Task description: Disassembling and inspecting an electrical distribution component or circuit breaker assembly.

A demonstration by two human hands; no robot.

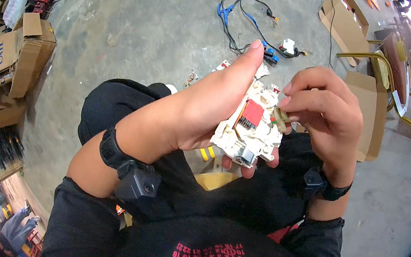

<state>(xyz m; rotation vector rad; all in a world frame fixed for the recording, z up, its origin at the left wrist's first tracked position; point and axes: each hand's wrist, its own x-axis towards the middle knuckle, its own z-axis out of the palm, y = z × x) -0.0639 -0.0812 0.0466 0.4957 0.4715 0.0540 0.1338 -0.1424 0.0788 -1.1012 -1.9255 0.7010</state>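
My left hand (pixel 212 100) is wrapped round an opened white plastic electrical housing (pixel 228 134), its thumb along the far side and its fingertips showing under the near edge. Set in the housing's middle is a red block (pixel 253 113) with a row of dark metal fins. A grey metal piece (pixel 246 157) sits at its near end. At the housing's right edge my right hand (pixel 330 109) pinches a small yellowish-beige part (pixel 281 121) between thumb and fingers. Whether that part is still joined to the housing, I cannot tell.
Dark and blue cables (pixel 227 13) lie on the concrete floor ahead, beside a small white module (pixel 288 46). A torn cardboard box (pixel 26 58) stands at left. Opened cardboard (pixel 363 111) and a gold-framed chair (pixel 395 71) are at right. Yellow material (pixel 214 180) shows between my legs.
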